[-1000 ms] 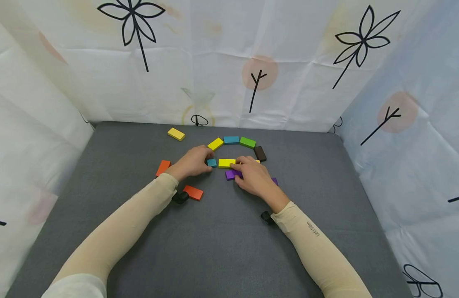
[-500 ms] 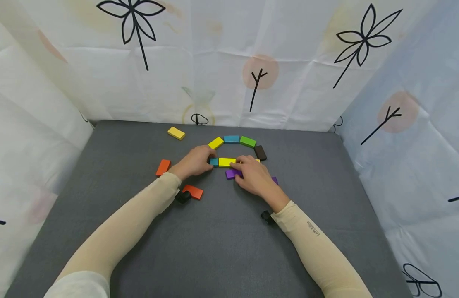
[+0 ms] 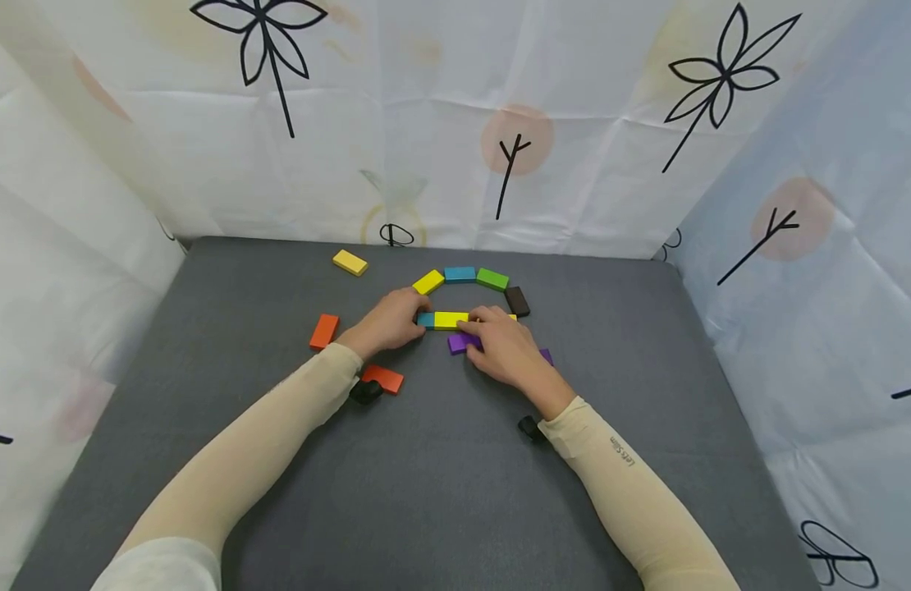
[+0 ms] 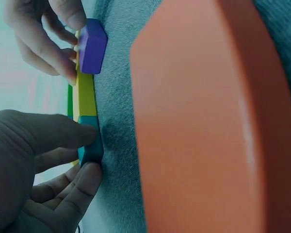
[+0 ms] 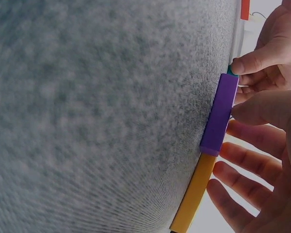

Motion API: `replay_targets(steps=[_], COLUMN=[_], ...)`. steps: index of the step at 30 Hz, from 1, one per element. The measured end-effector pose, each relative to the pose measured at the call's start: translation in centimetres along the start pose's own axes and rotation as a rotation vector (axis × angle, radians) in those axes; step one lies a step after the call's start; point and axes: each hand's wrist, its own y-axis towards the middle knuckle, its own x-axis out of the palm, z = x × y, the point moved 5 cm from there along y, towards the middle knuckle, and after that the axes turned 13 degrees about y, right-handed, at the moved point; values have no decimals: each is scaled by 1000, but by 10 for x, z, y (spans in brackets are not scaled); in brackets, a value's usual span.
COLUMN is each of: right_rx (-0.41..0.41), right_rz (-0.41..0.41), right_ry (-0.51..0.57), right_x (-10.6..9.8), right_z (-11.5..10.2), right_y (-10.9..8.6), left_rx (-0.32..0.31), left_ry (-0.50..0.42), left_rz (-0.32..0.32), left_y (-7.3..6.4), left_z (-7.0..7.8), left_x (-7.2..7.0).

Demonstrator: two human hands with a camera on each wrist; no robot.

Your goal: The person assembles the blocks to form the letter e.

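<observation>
My left hand [image 3: 387,322] pinches a blue block [image 4: 90,151] between thumb and fingers. The blue block's end lies against a yellow block [image 3: 448,321] in a straight row on the table. Over the right part of that row is my right hand [image 3: 503,349], its fingers loosely spread along the blocks. Its thumb is at a purple block [image 5: 219,114], which lies just in front of the row. An orange-yellow block [image 5: 194,194] of the row shows beside the right fingers, and the palm hides more of the row in the head view.
Behind the row curves an arc of yellow [image 3: 428,282], blue [image 3: 459,275], green [image 3: 492,279] and dark brown [image 3: 517,301] blocks. Two orange blocks [image 3: 324,332] lie near the left forearm. A lone yellow block [image 3: 350,263] is at the back left; another purple block [image 3: 547,356] peeks out right.
My left hand has moved slightly right with the blue block, closing the gap between it and the yellow block. The right hand has stayed in place.
</observation>
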Motion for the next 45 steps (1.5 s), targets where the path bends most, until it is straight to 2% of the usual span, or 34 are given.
replay_targets(steps=[3,6,11,14,18,23,27,32,37,45], right_rx=[0,1,-3,-7,-3,-1,-4,-2,7,5], right_rz=[-2,-2,-3,0,-3,-2,1,7,-2,5], right_ry=[-4,-7,-2,1,2,-2,-7,-9,-10,1], right_x=[0,0,0,0,0,-1,-1,1,3,1], right_z=[-1,-1,-1,0,0,0,0,0,0,0], right_y=[0,0,-1,-2,-3,-4,-4,-4,-5,-6], left_rx=[-16,-43,-63,-72,-71,-54,-50,-55,-79,-107], left_ry=[-32,-85,-180,-200,-228,-242,-234,-228,-206,-214], left_rz=[18,53,117,115,62,-9,-34,-21,6,21], left_y=[-8,-22,-58,-80,-105,-125,-132,-132,-128,-123], left_z=[-3,-9,-30,-51,-85,-115,-128,-134,-134,-131], left_x=[-4,-16,-49,-62,-63,-51,-37,-24,-20,-23])
